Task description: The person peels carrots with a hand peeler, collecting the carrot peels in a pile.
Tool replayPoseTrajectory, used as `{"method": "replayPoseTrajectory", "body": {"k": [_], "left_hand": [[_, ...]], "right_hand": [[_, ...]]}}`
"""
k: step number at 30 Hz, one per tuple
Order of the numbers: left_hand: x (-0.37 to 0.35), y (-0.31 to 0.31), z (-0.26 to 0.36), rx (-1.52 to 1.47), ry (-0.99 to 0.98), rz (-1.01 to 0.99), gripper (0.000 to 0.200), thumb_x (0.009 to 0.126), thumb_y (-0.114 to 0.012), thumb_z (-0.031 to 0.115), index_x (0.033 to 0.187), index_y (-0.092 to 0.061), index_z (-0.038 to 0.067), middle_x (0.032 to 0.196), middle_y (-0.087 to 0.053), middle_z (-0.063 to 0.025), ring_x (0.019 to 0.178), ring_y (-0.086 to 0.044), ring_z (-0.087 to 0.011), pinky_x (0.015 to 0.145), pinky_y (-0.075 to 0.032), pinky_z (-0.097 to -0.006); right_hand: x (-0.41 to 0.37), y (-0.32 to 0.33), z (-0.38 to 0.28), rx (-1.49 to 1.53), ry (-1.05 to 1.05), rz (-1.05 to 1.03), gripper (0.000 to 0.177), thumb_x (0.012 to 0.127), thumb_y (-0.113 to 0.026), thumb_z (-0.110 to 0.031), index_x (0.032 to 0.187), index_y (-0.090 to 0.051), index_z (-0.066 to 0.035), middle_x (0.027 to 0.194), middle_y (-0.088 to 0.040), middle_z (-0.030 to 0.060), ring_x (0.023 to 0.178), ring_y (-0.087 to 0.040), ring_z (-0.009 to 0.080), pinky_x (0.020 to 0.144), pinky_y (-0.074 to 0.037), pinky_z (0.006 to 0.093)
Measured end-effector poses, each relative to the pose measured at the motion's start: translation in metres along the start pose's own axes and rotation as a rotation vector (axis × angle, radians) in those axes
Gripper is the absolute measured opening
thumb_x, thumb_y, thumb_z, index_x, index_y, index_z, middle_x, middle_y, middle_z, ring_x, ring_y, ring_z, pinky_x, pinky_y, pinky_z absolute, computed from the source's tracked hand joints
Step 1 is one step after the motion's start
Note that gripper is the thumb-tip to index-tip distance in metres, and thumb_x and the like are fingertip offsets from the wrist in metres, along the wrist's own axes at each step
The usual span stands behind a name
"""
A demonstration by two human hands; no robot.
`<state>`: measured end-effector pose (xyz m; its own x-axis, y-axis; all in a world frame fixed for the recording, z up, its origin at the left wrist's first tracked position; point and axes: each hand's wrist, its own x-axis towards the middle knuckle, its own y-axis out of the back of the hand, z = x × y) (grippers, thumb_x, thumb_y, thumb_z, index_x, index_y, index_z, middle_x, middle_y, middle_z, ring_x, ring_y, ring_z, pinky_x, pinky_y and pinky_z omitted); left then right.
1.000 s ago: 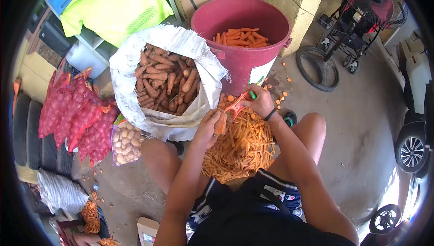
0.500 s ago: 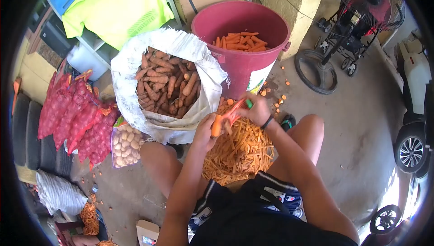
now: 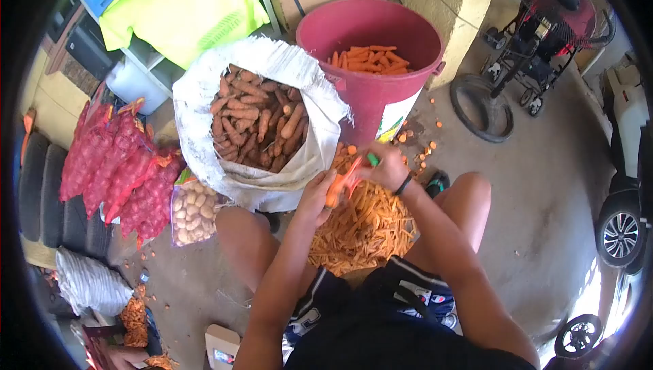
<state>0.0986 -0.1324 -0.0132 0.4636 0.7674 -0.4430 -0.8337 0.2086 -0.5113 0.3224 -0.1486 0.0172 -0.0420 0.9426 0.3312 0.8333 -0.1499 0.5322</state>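
Note:
My left hand (image 3: 315, 196) is closed around an orange carrot (image 3: 333, 193) in the middle of the head view. Against the carrot, my right hand (image 3: 388, 168) grips a peeler (image 3: 372, 159) with a green end; motion blurs its working part. Below both hands lies a heap of carrot peels (image 3: 371, 224) between my knees. A white sack (image 3: 194, 108) full of unpeeled, soil-brown carrots (image 3: 262, 122) stands open just ahead on the left. Beside it, a dark red tub (image 3: 360, 98) holds bright peeled carrots (image 3: 374, 62).
Red net bags of onions (image 3: 109, 159) and a bag of potatoes (image 3: 194, 213) rest at left. Cut carrot ends (image 3: 423, 156) litter the floor by the tub. A fan stand (image 3: 491, 101) and a wheeled frame (image 3: 537, 57) stand at right. Another person's limb (image 3: 126, 356) shows lower left.
The view has shifted slightly, so the surroundings sit a little right and lower. The carrot is more upright in my left hand, and my right hand with the peeler has moved slightly.

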Motion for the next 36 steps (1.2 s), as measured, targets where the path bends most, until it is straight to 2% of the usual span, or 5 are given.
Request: {"method": "replayPoseTrajectory", "body": {"k": [12,16,21,25,36], "left_hand": [[-0.002,0.009,-0.002,-0.078,0.046,-0.014,0.029,0.106,-0.048,0.027,0.117,-0.06,0.003,0.096,-0.066,-0.0082,0.075,-0.063,-0.0147,0.065,-0.054,-0.0295],[0.004,-0.006,0.005,-0.123,0.009,-0.013,0.029,0.107,-0.047,0.028,0.114,-0.06,0.003,0.093,-0.065,-0.0074,0.078,-0.064,-0.0151,0.067,-0.054,-0.0299],[-0.01,-0.003,0.006,0.058,0.051,0.041,0.032,0.107,-0.047,0.031,0.112,-0.061,0.003,0.087,-0.065,-0.0062,0.072,-0.064,-0.015,0.056,-0.052,-0.0267],[0.001,0.0,0.009,-0.164,0.015,-0.075,0.032,0.104,-0.055,0.035,0.11,-0.06,0.003,0.089,-0.064,-0.0061,0.069,-0.063,-0.0137,0.054,-0.053,-0.0268],[0.004,-0.006,0.002,-0.086,0.023,0.009,0.033,0.107,-0.048,0.034,0.109,-0.06,0.004,0.083,-0.064,-0.0061,0.065,-0.062,-0.015,0.053,-0.051,-0.026]], "right_hand": [[0.017,0.021,0.013,0.017,-0.32,0.151,0.046,0.067,-0.092,-0.019,0.104,-0.069,-0.006,0.1,-0.072,0.0108,0.09,-0.07,0.0253,0.08,-0.056,0.0382],[-0.003,-0.004,-0.013,0.026,0.162,-0.013,0.044,0.067,-0.091,-0.019,0.102,-0.068,-0.006,0.096,-0.072,0.0112,0.082,-0.071,0.0265,0.072,-0.057,0.035],[0.013,0.013,0.019,-0.118,-0.222,0.157,0.048,0.069,-0.092,-0.018,0.106,-0.067,-0.002,0.088,-0.069,0.0122,0.078,-0.068,0.0215,0.071,-0.055,0.0347],[-0.001,-0.005,-0.006,-0.001,0.238,0.078,0.046,0.069,-0.092,-0.018,0.104,-0.066,-0.003,0.082,-0.067,0.0097,0.075,-0.067,0.0207,0.069,-0.055,0.0336],[0.003,-0.004,0.002,-0.017,0.158,0.012,0.045,0.069,-0.091,-0.022,0.104,-0.068,-0.006,0.096,-0.071,0.0115,0.084,-0.071,0.0249,0.076,-0.058,0.0365]]}}
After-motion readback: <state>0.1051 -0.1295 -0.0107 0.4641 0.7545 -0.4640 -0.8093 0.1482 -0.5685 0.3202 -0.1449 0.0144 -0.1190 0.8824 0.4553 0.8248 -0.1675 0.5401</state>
